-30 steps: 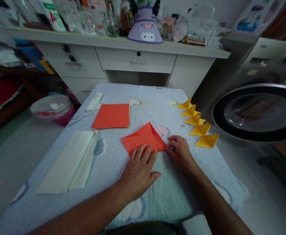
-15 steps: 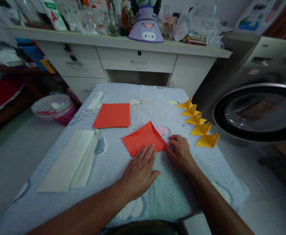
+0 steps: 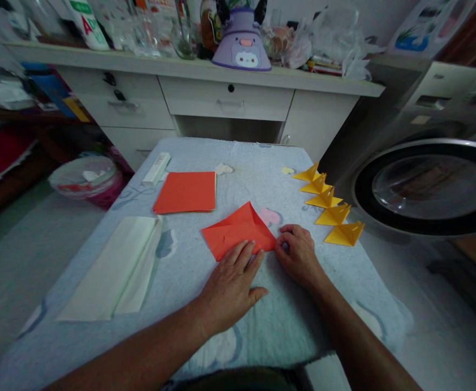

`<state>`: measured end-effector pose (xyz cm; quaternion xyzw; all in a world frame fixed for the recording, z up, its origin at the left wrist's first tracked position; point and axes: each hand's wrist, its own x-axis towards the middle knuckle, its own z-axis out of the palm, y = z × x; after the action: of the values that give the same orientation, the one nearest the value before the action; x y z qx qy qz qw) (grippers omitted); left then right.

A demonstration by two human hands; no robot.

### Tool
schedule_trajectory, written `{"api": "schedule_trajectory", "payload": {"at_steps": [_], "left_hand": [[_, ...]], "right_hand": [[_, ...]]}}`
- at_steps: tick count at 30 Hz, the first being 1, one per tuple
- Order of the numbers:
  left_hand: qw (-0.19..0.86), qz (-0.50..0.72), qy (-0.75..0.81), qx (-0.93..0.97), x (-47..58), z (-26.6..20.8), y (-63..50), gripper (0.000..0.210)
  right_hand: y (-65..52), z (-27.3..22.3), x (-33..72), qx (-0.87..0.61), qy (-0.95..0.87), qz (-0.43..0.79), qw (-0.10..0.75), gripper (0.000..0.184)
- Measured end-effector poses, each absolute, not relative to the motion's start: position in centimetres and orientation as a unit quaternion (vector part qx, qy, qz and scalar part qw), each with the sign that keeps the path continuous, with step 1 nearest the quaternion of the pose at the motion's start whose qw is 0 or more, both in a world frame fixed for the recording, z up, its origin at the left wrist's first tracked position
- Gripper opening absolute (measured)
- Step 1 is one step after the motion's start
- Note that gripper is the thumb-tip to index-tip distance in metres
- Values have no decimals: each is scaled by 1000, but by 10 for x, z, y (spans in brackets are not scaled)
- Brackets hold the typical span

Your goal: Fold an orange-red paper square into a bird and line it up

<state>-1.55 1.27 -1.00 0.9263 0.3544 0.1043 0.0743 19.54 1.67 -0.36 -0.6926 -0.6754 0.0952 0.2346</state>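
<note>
one red folded paper [image 3: 232, 233], presumably light and easily creased, best held by its edges, lies on blue cloth [image 3: 250, 163] partly under the flat, open left hand [image 3: 230, 288], beside the curled right hand [image 3: 299, 254], whose grip is unclear

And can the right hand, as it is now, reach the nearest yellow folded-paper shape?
Probably yes: the nearest yellow folded-paper shape lies to the right of the right hand, and only light-blue patterned cloth shows between them.
</note>
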Motion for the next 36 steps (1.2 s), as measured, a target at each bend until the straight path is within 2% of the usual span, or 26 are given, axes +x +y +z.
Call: {"api": "schedule_trajectory", "payload": {"at_steps": [9, 18, 23, 36], "left_hand": [[82, 107, 344, 929, -16, -9, 12, 65], [72, 122, 347, 927, -16, -9, 12, 65], [65, 139, 347, 925, -16, -6, 10, 62], [-44, 219, 350, 910, -16, 1, 11, 34]], "right_hand": [[15, -5, 195, -696, -674, 92, 230, 13], [13, -1, 193, -671, -692, 98, 248, 1], [15, -7, 197, -657, -706, 96, 248, 4], [15, -9, 201, -641, -718, 98, 254, 6]]}}
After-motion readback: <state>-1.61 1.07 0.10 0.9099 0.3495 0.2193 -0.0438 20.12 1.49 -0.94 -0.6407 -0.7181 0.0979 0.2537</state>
